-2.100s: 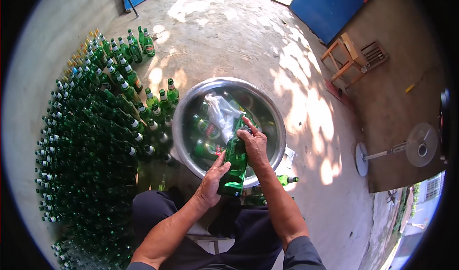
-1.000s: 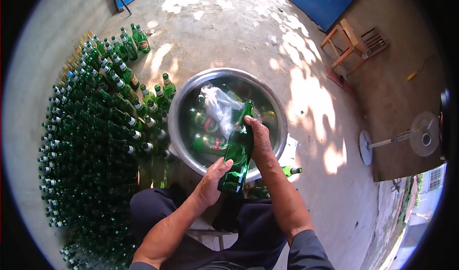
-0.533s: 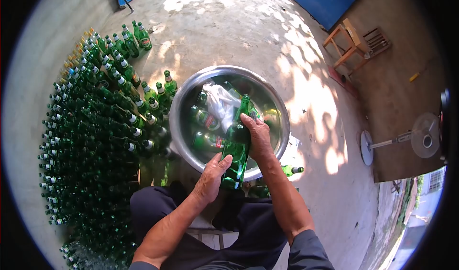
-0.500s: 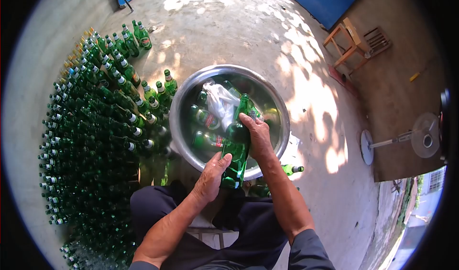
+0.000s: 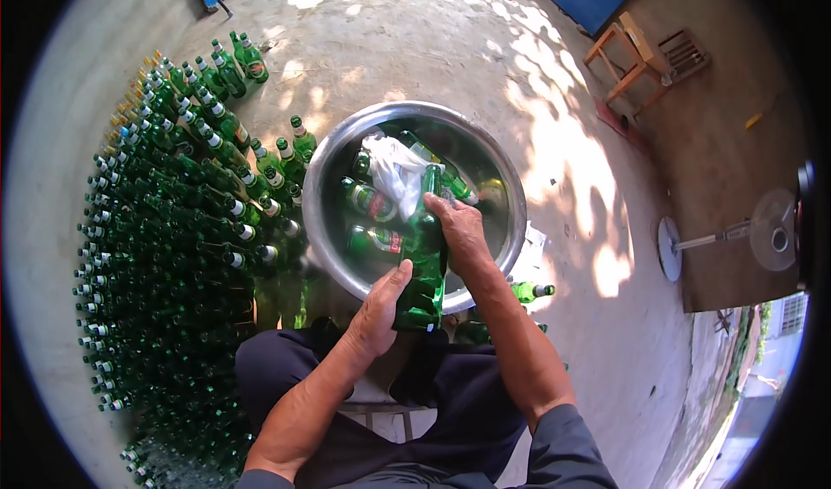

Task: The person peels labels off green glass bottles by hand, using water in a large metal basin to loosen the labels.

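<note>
While I watch the feed, the left hand [image 5: 376, 316] is closed round the base of a bottle [image 5: 422, 273] and the right hand [image 5: 459, 234] grips its shoulder. The bottle slants over the near rim of the basin [image 5: 415, 106], neck seemingly touching a bag [image 5: 394, 167] inside; other bottles [image 5: 173, 229] crowd the floor [image 5: 415, 39] to the left.

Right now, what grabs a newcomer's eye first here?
The mass of green bottles covering the floor on the left. Next, the green glass bottle held tilted over the metal basin at centre, left hand near its base, right hand at its shoulder. Labelled bottles and a white plastic bag lie in the basin.
</note>
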The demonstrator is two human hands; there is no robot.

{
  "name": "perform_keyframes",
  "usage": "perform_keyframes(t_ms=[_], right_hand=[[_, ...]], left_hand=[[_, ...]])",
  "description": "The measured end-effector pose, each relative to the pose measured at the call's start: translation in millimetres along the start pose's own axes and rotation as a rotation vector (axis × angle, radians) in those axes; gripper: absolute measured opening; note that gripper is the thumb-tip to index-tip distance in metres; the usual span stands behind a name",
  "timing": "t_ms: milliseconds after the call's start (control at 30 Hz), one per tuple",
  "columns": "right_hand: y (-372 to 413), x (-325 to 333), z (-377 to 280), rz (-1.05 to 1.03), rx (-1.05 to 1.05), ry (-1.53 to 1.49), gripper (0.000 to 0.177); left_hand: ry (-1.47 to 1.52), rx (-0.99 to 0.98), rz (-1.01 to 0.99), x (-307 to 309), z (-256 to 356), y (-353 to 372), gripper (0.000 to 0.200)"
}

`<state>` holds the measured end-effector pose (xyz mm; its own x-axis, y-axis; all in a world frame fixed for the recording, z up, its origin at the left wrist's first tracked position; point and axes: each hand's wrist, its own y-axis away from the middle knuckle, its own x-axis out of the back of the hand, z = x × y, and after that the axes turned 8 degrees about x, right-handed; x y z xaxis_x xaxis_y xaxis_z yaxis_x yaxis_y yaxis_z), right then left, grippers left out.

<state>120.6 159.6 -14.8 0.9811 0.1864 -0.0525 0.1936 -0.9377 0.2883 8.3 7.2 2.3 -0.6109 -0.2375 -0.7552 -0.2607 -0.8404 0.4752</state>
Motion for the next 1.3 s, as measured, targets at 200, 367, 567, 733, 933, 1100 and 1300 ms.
perform_keyframes(t_ms=[200,367,567,733,933,1100,1300], right_hand=[[22.0,-24.1,-0.9,-0.058,0.196,0.064,0.038],[72.8,-49.9,4.5,-0.146,0.549,0.485,0.058],[106.4,-52.2,10.1,-0.073,0.602,0.422,0.047],[65.0,-26.1,21.0,0.02,0.034,0.058,0.056],[23.0,-6.3,15.3,0.124,-0.098,-0.272,0.063],[18.8,6.6,-2.1,0.1,0.14,-0.27,0.056],[16.2,20.3,-13.2,0.044,0.275,-0.068,0.022]], left_hand=[[-0.098,-0.122,0.169,6.4,4.9,-2.2,0.043],[-0.078,-0.371,0.31,37.7,5.1,-19.0,0.045],[-0.078,-0.4,0.292,27.1,27.2,-1.1,0.04],[-0.168,-0.373,0.226,20.3,15.6,-2.8,0.038],[-0.6,-0.411,0.269,16.4,8.7,-1.6,0.06],[-1.04,-0.462,0.438,14.0,3.4,0.4,0.08],[-1.428,-0.531,0.483,5.0,-1.8,5.5,0.093]])
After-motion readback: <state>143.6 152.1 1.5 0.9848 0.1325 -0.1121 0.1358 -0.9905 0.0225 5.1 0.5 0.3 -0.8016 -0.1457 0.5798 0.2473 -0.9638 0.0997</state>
